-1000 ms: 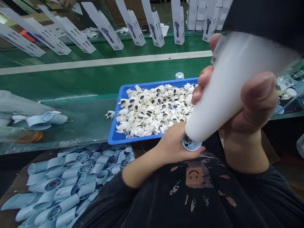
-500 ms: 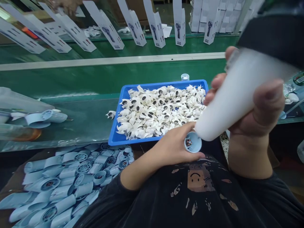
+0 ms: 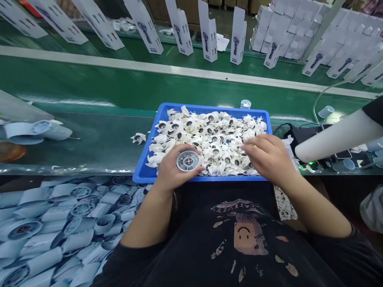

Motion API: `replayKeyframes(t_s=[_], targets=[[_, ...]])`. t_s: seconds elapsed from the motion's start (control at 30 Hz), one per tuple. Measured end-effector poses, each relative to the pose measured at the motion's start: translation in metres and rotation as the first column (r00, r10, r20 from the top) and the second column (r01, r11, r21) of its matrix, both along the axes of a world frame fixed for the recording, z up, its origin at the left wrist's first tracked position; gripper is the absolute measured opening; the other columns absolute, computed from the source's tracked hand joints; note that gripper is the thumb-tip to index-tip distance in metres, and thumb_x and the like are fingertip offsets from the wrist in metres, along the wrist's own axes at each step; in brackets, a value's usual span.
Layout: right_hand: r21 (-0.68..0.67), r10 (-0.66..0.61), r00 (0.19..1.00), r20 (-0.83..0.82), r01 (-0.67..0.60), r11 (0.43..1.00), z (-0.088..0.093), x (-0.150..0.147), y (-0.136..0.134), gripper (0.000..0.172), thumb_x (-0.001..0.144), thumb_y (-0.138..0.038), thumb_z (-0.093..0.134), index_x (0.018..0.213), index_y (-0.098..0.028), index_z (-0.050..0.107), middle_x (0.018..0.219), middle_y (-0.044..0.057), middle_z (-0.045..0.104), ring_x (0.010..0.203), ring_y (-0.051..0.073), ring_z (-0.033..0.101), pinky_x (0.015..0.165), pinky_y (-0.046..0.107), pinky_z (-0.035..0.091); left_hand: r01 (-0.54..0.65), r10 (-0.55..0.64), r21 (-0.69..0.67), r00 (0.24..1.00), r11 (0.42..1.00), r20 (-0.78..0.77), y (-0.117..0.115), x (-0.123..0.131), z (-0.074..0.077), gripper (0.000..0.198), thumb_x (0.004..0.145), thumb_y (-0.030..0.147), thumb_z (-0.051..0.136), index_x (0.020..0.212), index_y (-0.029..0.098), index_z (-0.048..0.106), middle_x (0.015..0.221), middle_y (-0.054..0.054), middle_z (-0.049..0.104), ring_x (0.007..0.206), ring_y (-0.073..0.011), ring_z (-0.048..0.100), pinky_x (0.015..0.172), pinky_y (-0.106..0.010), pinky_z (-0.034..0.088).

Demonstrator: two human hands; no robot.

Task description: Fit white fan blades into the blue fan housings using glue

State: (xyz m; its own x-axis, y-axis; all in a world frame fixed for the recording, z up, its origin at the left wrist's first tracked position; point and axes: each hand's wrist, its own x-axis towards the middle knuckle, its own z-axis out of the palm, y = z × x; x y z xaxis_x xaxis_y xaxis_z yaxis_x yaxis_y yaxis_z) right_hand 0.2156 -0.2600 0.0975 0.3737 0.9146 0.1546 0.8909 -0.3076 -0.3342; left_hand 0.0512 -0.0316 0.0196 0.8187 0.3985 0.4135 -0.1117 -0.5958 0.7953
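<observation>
My left hand point(image 3: 173, 169) grips a pale blue round fan housing point(image 3: 188, 161) over the near edge of the blue tray point(image 3: 143, 169), its open face with a small motor turned up. My right hand point(image 3: 267, 156) rests over the white fan blades point(image 3: 209, 137) heaped in the tray, fingers curled down onto them; what it pinches is hidden. A white cone-shaped tool point(image 3: 335, 137) hangs at the right, apart from both hands.
A box of pale blue fan housings point(image 3: 60, 227) sits at my lower left. A loose blade point(image 3: 138, 138) lies on the green conveyor point(image 3: 89, 91). More housings point(image 3: 32, 131) lie at left. White product boxes point(image 3: 209, 32) stand along the far side. Small cups and cables sit at right.
My right hand let go of the white cone tool and dropped onto the blades in the tray. My left hand carried the housing left, up over the tray's near edge.
</observation>
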Motion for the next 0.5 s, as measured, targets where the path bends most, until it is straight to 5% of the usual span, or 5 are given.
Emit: replayKeyframes(t_s=[0.07, 0.13, 0.2, 0.33, 0.5], targets=[[-0.285, 0.121, 0.975, 0.188, -0.064, 0.956, -0.012, 0.010, 0.040, 0.030, 0.089, -0.006, 0.045, 0.098, -0.021, 0.070, 0.112, 0.008, 0.068, 0.107, 0.027, 0.057, 0.088, 0.043, 0.043, -0.013, 0.012, -0.025, 1.000, 1.000, -0.018, 0.000, 0.001, 0.000, 0.051, 0.067, 0.048, 0.078, 0.103, 0.021, 0.053, 0.092, -0.006, 0.070, 0.089, -0.0248, 0.068, 0.083, -0.039, 0.053], [-0.439, 0.217, 0.954, 0.207, -0.107, 0.892, -0.023, 0.019, 0.071, 0.026, 0.083, 0.001, 0.051, 0.080, -0.017, 0.070, 0.098, 0.009, 0.070, 0.097, 0.024, 0.060, 0.082, 0.038, 0.044, -0.026, 0.024, -0.049, 0.999, 0.998, -0.045, 0.000, 0.002, -0.001, 0.054, 0.066, 0.049, 0.077, 0.105, 0.021, 0.053, 0.094, -0.006, 0.070, 0.091, -0.0251, 0.068, 0.084, -0.039, 0.052], [-0.505, 0.262, 0.944, 0.200, -0.130, 0.853, -0.034, 0.026, 0.091, 0.022, 0.079, 0.001, 0.057, 0.067, -0.015, 0.065, 0.085, 0.008, 0.069, 0.087, 0.021, 0.061, 0.078, 0.035, 0.045, -0.040, 0.034, -0.078, 0.997, 0.996, -0.072, 0.000, 0.001, -0.001, 0.055, 0.066, 0.050, 0.076, 0.107, 0.021, 0.052, 0.096, -0.006, 0.069, 0.093, -0.0255, 0.067, 0.087, -0.040, 0.052], [-0.583, 0.270, 0.936, 0.225, -0.093, 0.807, -0.056, 0.028, 0.108, 0.016, 0.088, -0.017, 0.063, 0.073, -0.014, 0.061, 0.081, 0.002, 0.064, 0.081, 0.015, 0.059, 0.082, 0.035, 0.049, -0.035, 0.022, -0.107, 0.992, 0.994, -0.122, -0.001, 0.001, 0.001, 0.053, 0.067, 0.050, 0.075, 0.106, 0.021, 0.053, 0.099, -0.007, 0.068, 0.097, -0.0270, 0.066, 0.089, -0.042, 0.050], [-0.519, 0.154, 0.970, 0.189, -0.034, 0.854, -0.067, 0.026, 0.115, 0.021, 0.087, -0.027, 0.065, 0.071, -0.015, 0.059, 0.074, 0.000, 0.059, 0.080, 0.015, 0.059, 0.083, 0.037, 0.049, -0.046, 0.034, -0.141, 0.996, 0.989, -0.088, 0.000, 0.002, -0.002, 0.054, 0.066, 0.046, 0.077, 0.106, 0.021, 0.049, 0.099, -0.007, 0.065, 0.100, -0.0272, 0.065, 0.091, -0.044, 0.049]])
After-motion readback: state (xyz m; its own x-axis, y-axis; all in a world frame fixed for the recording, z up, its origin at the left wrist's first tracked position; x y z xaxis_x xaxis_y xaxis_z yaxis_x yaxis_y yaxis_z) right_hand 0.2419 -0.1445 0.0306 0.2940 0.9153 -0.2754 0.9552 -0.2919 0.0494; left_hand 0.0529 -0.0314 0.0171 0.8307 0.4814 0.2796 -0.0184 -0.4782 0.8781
